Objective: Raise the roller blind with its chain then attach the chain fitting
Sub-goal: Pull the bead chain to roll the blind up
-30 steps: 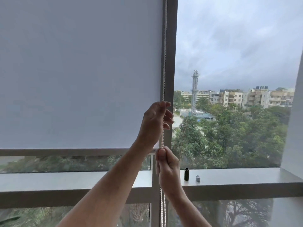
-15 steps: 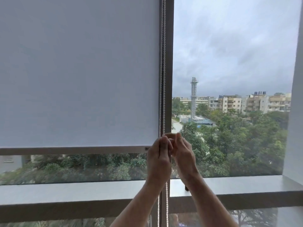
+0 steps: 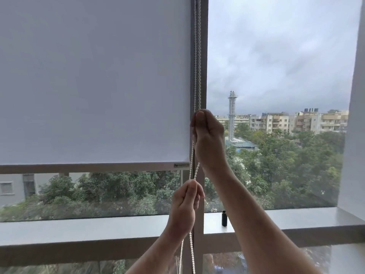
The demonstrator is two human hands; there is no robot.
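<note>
A pale grey roller blind (image 3: 94, 80) covers the upper left window, its bottom bar (image 3: 94, 167) hanging above the sill. The white bead chain (image 3: 197, 56) runs down along the dark window post. My right hand (image 3: 207, 139) is up high and pinches the chain just beside the blind's lower right corner. My left hand (image 3: 185, 204) is lower and grips the chain below the bottom bar, and two strands hang on down beneath it. A small black cylindrical fitting (image 3: 224, 218) stands upright on the sill, right of the post and just behind my right forearm.
The grey window sill (image 3: 79, 228) runs across the whole width below the glass. The dark vertical post (image 3: 203, 56) splits the window in two. A white wall (image 3: 355, 135) closes the right side. Trees and buildings lie outside.
My hands, side by side half a second ago, have split: the right one now grips high, the left one has gone down the chain. The blind's bottom bar sits slightly higher against the view outside.
</note>
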